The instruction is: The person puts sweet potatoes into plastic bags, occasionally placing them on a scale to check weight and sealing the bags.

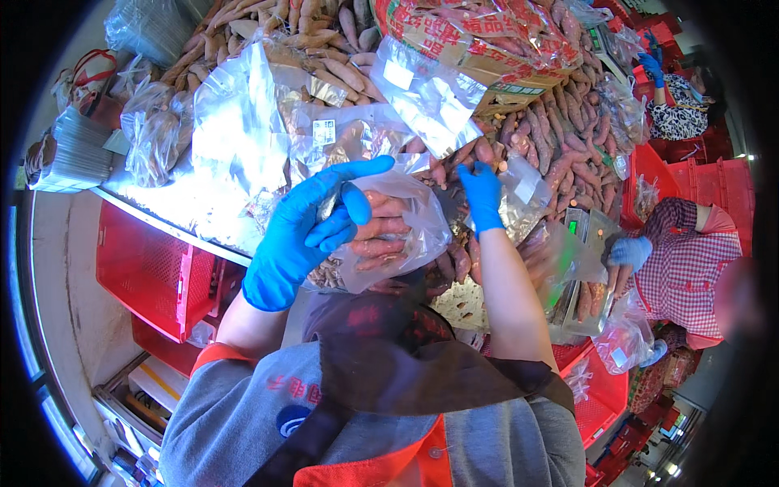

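Note:
My left hand [310, 225], in a blue glove, has curled fingers with the index finger stretched out. A fold of film shows in its palm, at the edge of a clear plastic bag [420, 243]. Several reddish sweet potatoes [380, 228] lie side by side inside that bag. My right hand [482, 195], also gloved in blue, reaches down into the sweet potato pile [538, 140]. Its fingertips are beside some of the roots, and whether they grip one is hidden. Another clear bag [523, 189] with a white label lies just right of this hand.
Behind the hands stands a cardboard box [511, 79] under printed film. Labelled bags [420, 91] and longer tan roots [243, 30] cover the table's back. A red crate [152, 262] sits below the left edge. At right, a co-worker's gloved hand [630, 252] is near a scale [578, 228].

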Available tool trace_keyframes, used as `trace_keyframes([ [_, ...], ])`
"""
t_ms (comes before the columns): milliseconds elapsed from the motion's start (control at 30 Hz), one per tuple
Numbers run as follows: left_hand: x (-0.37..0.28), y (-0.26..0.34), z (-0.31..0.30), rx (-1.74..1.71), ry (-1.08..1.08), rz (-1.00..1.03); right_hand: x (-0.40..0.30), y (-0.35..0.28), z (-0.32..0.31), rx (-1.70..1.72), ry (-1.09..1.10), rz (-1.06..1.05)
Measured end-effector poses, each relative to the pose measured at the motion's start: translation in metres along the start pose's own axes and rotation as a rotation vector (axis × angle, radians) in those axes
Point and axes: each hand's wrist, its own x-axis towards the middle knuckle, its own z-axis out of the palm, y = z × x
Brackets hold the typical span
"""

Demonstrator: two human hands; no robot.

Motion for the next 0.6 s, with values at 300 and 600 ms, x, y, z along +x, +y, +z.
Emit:
trace_keyframes([
  [300, 0.01, 0.008, -0.003, 0.038, 0.082, 0.021, -0.011, 0.024, 0.003, 0.911, -0.249, 0.204],
  [600, 0.033, -0.01, 0.015, 0.223, 0.089, -0.116, -0.12, 0.006, -0.052, 1.417, -0.426, 0.426],
])
